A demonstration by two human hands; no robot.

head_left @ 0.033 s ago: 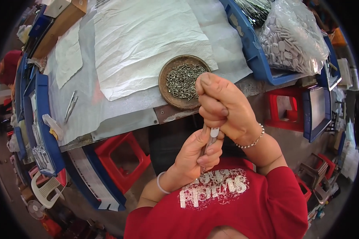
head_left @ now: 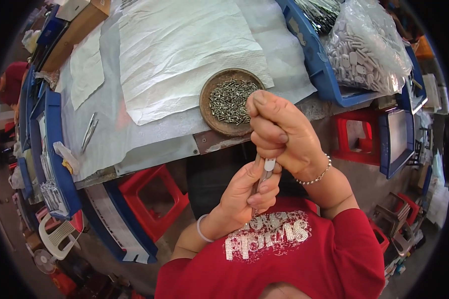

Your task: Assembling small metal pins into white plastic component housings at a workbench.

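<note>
My left hand [head_left: 244,188] is closed round a slim metal piece held in front of my chest. A small white plastic tab [head_left: 269,164] shows at its upper end, between my two hands. Just above, my right hand [head_left: 287,124] is curled into a fist with the thumb on top, its lower fingers close against the tab. What sits inside that fist is hidden. Behind my right hand, a round brown bowl [head_left: 208,117] of small metal pins [head_left: 232,99] stands at the table's near edge, partly covered by my fingers.
White paper sheets [head_left: 184,60] cover the table. Two slim metal tools [head_left: 89,132] lie at left, beside a blue tray [head_left: 60,149]. At right, a blue bin [head_left: 317,74] holds a clear bag of white plastic tabs [head_left: 356,65]. Red stools [head_left: 154,204] stand below the table.
</note>
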